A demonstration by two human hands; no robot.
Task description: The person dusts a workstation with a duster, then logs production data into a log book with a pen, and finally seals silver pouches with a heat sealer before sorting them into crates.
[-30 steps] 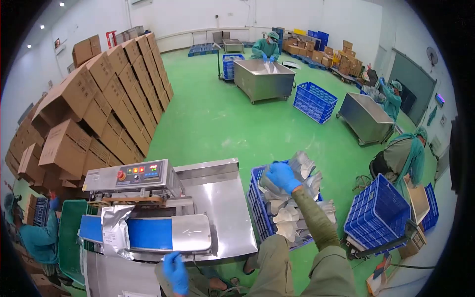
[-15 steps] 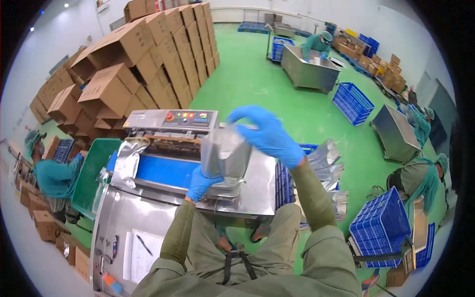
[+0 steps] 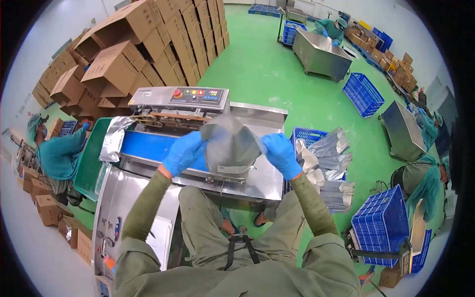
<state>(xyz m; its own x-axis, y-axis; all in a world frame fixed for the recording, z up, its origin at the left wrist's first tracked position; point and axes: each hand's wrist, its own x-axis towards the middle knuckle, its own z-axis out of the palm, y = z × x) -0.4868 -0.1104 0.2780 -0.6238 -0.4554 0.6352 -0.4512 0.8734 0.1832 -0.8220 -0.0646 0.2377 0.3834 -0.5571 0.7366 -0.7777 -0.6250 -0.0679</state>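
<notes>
A silver foil pouch [image 3: 230,151] stands upright in front of me at the right end of a band sealing machine [image 3: 158,99], its upper part smeared by motion. With gloved fingers closed on its upper left edge, my left hand [image 3: 185,153] is above the blue conveyor belt [image 3: 143,144]. My right hand [image 3: 282,156] pinches the pouch's upper right corner. Both hands wear blue gloves. Another foil pouch [image 3: 116,137] lies at the left end of the belt, over the rim of a green bin [image 3: 99,133].
Right of the machine, more foil pouches [image 3: 331,158] lie in and over a blue crate [image 3: 309,134]. A steel table [image 3: 131,198] with papers [image 3: 157,240] is at my left. Stacked cartons [image 3: 163,39] rise beyond the machine. Co-workers [image 3: 57,151] are at the sides and back.
My right hand has come down from above the pouch to its right corner. My left hand has moved up from the pouch's lower side to its upper left edge. The view has shifted.
</notes>
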